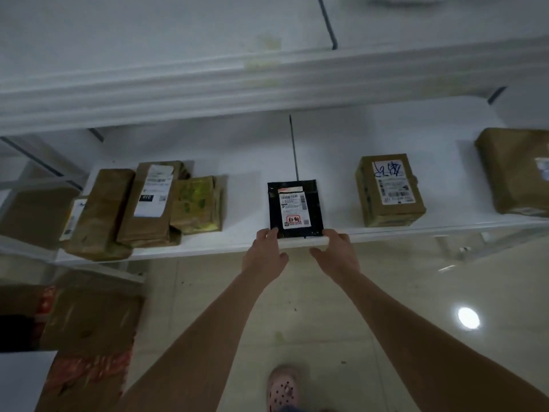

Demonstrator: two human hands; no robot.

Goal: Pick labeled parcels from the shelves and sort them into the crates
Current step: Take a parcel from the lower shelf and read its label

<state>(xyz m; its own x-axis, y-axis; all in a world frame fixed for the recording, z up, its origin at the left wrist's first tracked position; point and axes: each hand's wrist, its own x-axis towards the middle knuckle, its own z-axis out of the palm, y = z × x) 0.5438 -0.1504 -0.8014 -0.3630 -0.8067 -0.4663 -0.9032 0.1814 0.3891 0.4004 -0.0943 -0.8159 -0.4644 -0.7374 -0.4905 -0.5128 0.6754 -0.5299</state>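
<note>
Head view: the black parcel [295, 209] lay flat at the shelf's [341, 138] front edge, its white label showing barcodes and a red stamp, unreadable. The left hand [264, 252] pinched its seven-o'clock corner, the right hand [335, 252] its five-o'clock corner. At nine o'clock, a brown parcel [151, 200] read "010".

Black parcel [295, 207] glossy plastic; brown boxes [389, 190] taped cardboard; floor [401, 292] glossy tile.
</note>
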